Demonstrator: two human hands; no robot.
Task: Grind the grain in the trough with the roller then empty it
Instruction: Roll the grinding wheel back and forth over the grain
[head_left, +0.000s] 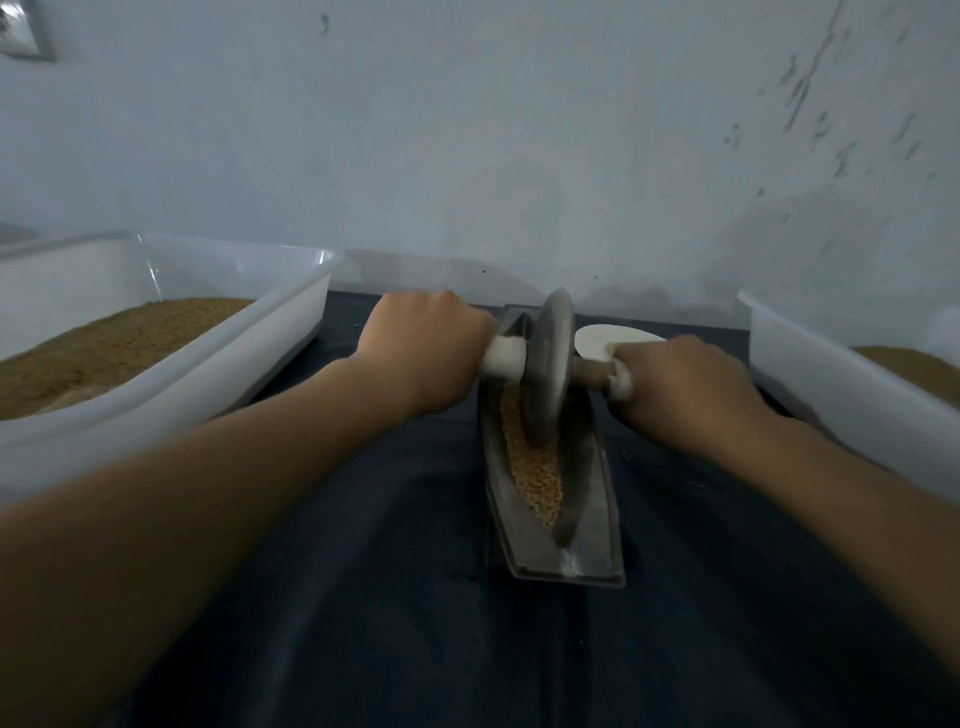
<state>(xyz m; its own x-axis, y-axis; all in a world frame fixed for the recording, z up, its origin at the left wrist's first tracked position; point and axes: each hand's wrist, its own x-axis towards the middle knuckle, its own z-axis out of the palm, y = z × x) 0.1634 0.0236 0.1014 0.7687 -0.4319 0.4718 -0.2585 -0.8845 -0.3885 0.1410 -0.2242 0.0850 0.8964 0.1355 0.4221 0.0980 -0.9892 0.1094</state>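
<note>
A narrow grey boat-shaped trough (597, 519) lies lengthwise on the dark cloth, its near end toward me. Tan grain (535, 478) fills its groove. A grey disc roller (548, 369) stands upright in the groove toward the far end, its lower rim in the grain. My left hand (423, 348) grips the white handle on the roller's left side. My right hand (685, 384) grips the handle on the right side, past a brown stretch of axle.
A white plastic tub (171, 374) holding brown grain stands at the left. Another white tub (841, 384) with grain stands at the right edge. A small white round dish (613, 338) sits behind the roller. A pale wall rises close behind the cloth.
</note>
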